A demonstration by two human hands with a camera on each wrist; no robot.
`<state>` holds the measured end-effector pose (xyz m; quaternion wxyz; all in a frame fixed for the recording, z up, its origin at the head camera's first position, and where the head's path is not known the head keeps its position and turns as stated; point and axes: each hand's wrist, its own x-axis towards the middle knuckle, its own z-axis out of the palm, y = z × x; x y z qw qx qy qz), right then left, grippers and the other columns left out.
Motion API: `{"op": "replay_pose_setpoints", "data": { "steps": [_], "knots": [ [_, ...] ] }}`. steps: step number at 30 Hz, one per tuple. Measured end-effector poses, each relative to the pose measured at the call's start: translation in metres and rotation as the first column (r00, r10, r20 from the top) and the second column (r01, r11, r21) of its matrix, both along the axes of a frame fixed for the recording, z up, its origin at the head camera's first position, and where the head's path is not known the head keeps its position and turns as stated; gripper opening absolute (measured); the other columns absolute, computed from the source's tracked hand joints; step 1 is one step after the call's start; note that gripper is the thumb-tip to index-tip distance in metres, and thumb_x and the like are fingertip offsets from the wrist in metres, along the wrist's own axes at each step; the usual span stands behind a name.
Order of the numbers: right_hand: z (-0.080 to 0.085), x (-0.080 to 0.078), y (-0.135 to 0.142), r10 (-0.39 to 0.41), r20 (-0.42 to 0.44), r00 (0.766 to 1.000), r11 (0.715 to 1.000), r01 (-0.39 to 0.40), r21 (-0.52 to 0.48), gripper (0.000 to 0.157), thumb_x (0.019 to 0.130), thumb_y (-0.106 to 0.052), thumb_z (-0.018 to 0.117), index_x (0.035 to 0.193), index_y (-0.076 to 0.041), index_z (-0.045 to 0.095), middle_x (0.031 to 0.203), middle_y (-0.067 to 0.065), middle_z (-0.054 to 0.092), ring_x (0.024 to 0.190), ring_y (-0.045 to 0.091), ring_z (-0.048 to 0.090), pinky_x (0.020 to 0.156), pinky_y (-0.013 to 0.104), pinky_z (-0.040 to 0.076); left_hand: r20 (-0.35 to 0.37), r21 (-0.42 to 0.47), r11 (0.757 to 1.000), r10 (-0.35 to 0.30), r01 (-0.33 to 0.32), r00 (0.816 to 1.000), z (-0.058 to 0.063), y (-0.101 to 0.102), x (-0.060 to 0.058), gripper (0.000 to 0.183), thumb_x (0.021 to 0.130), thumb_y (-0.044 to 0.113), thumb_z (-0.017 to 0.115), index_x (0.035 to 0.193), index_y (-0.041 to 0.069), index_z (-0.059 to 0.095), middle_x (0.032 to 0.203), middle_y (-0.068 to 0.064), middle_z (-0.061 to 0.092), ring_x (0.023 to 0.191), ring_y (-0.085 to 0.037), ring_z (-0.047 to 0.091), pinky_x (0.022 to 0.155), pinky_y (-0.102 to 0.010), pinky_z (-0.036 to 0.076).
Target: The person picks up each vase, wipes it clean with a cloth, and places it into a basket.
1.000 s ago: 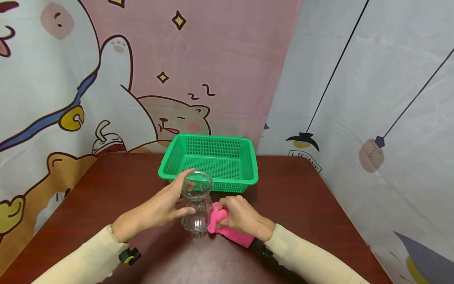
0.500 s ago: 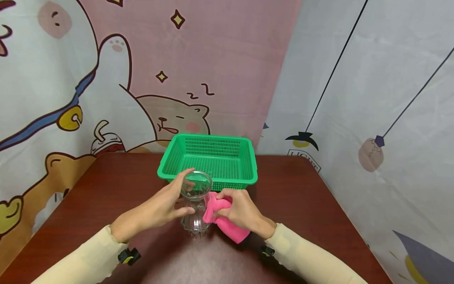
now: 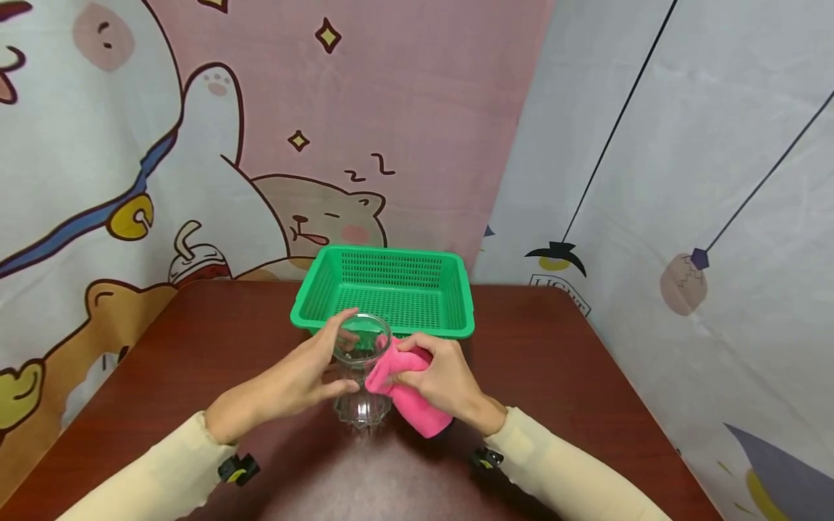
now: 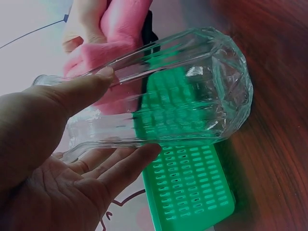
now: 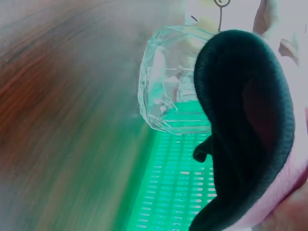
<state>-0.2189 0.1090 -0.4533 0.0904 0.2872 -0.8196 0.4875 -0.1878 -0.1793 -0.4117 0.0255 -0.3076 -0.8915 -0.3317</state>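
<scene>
A clear glass vase point(image 3: 365, 409) with a flared rim and a faceted base stands before me in the head view. My left hand point(image 3: 302, 376) holds it around the upper part, thumb on the near side and fingers behind; the left wrist view shows thumb and fingers on either side of the glass point(image 4: 178, 106). A pink cloth point(image 3: 420, 412) is pinched in my right hand point(image 3: 449, 380) and lies against the vase's right side, just under the rim. In the right wrist view, the cloth's dark underside point(image 5: 240, 96) hangs in front, hiding part of the vase point(image 5: 168, 86).
Just behind the vase is a green plastic basket point(image 3: 465, 297) with slotted walls, near the back of the dark red-brown table point(image 3: 547, 362). A cartoon-printed curtain point(image 3: 430, 130) hangs behind the table and along its sides.
My right hand has carried the pink cloth upward along the vase's right side, from mid-body toward the rim. The left hand and the vase have stayed in place.
</scene>
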Motion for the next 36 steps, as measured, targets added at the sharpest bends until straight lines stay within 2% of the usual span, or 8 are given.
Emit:
{"op": "replay_pose_setpoints", "data": {
  "steps": [11,18,22,29,31,34,36],
  "knots": [
    [0.002,-0.002,0.002,0.010,-0.011,1.000,0.988,-0.011,-0.156,0.035,0.087,-0.017,0.106,0.116,-0.017,0.087,0.112,0.005,0.088,0.093,0.011,0.076,0.075,0.027,0.067,-0.008,0.020,1.000,-0.014,0.014,1.000,0.000,0.001,-0.001,0.111,0.100,0.011,0.094,0.181,0.005,0.017,0.154,-0.023,0.069,0.139,-0.040,0.074,0.108,-0.057,0.068],
    [0.014,0.000,0.011,0.024,-0.051,0.998,0.982,-0.033,-0.184,0.036,0.088,-0.013,0.105,0.117,-0.018,0.086,0.113,0.003,0.087,0.097,0.013,0.078,0.076,0.031,0.069,-0.004,0.024,1.000,0.000,0.000,1.000,0.001,0.000,0.000,0.115,0.098,0.011,0.096,0.181,0.005,0.018,0.155,-0.022,0.070,0.144,-0.042,0.072,0.110,-0.059,0.066],
    [0.017,0.001,0.019,0.017,-0.070,0.997,0.982,-0.030,-0.188,0.036,0.088,-0.012,0.105,0.117,-0.018,0.085,0.112,0.004,0.086,0.095,0.014,0.078,0.074,0.032,0.070,-0.030,0.007,1.000,0.020,-0.020,0.999,0.002,0.001,0.001,0.114,0.097,0.013,0.098,0.181,0.005,0.020,0.154,-0.020,0.071,0.140,-0.039,0.074,0.106,-0.057,0.068],
    [0.015,0.001,0.031,0.005,-0.062,0.998,0.982,-0.017,-0.190,0.035,0.089,-0.011,0.104,0.118,-0.018,0.085,0.114,0.006,0.087,0.095,0.014,0.079,0.073,0.033,0.071,-0.093,-0.053,0.989,0.133,-0.138,0.987,0.007,0.007,0.009,0.118,0.094,0.028,0.102,0.183,0.006,0.027,0.156,-0.017,0.063,0.138,-0.032,0.072,0.106,-0.052,0.066],
    [0.014,0.001,0.034,0.000,-0.063,0.998,0.981,-0.012,-0.192,0.036,0.088,-0.010,0.104,0.118,-0.018,0.085,0.115,0.007,0.087,0.095,0.015,0.079,0.073,0.033,0.071,-0.103,-0.052,0.983,0.170,-0.176,0.980,0.009,0.012,0.011,0.118,0.093,0.034,0.103,0.182,0.005,0.031,0.154,-0.016,0.061,0.136,-0.029,0.074,0.101,-0.047,0.067],
    [0.014,0.001,0.035,-0.001,-0.057,0.998,0.981,-0.010,-0.193,0.038,0.088,-0.009,0.104,0.120,-0.018,0.085,0.116,0.007,0.087,0.097,0.016,0.080,0.074,0.034,0.072,-0.124,-0.045,0.967,0.243,-0.250,0.962,0.012,0.020,0.013,0.115,0.092,0.041,0.103,0.180,0.006,0.036,0.150,-0.016,0.059,0.109,-0.025,0.076,0.081,-0.037,0.066],
    [0.015,0.001,0.035,0.000,-0.053,0.999,0.982,-0.010,-0.189,0.039,0.088,-0.010,0.104,0.121,-0.018,0.085,0.118,0.007,0.087,0.097,0.016,0.080,0.074,0.034,0.072,-0.147,-0.048,0.950,0.299,-0.309,0.943,0.013,0.025,0.014,0.114,0.092,0.045,0.103,0.178,0.008,0.039,0.148,-0.018,0.058,0.090,-0.020,0.070,0.069,-0.032,0.059]
  ]
}}
